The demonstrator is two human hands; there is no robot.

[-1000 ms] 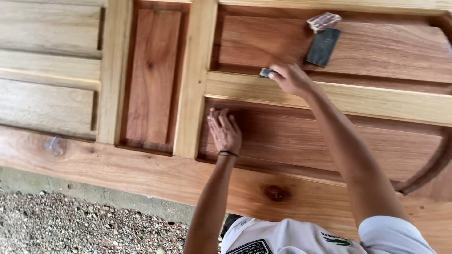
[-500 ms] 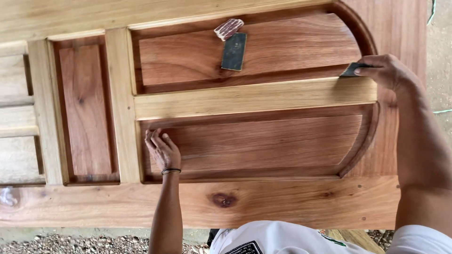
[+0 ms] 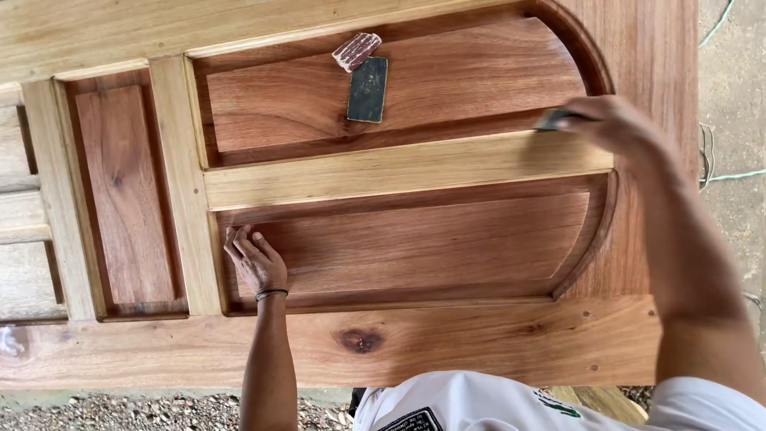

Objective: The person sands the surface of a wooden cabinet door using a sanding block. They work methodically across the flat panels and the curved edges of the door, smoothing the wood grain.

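A panelled wooden door [image 3: 495, 343] lies flat in front of me. My left hand [image 3: 254, 259] rests flat, fingers spread, on the lower recessed panel near its left corner. My right hand [image 3: 610, 124] grips a small dark sanding piece [image 3: 552, 120] and presses it on the right end of the pale middle rail [image 3: 399, 168]. On the upper arched panel lie a dark rectangular sheet [image 3: 368, 89] and a small reddish-brown striped block [image 3: 357, 50] touching its top end.
Gravel [image 3: 120, 411] shows below the door's near edge. Bare concrete floor [image 3: 730, 72] with a green cord [image 3: 730, 175] lies to the right. More pale wooden slats [image 3: 20, 207] are at the far left.
My right hand slid along the middle rail from its left part to its right end. The view shifted right with it. My left hand stayed on the lower panel.
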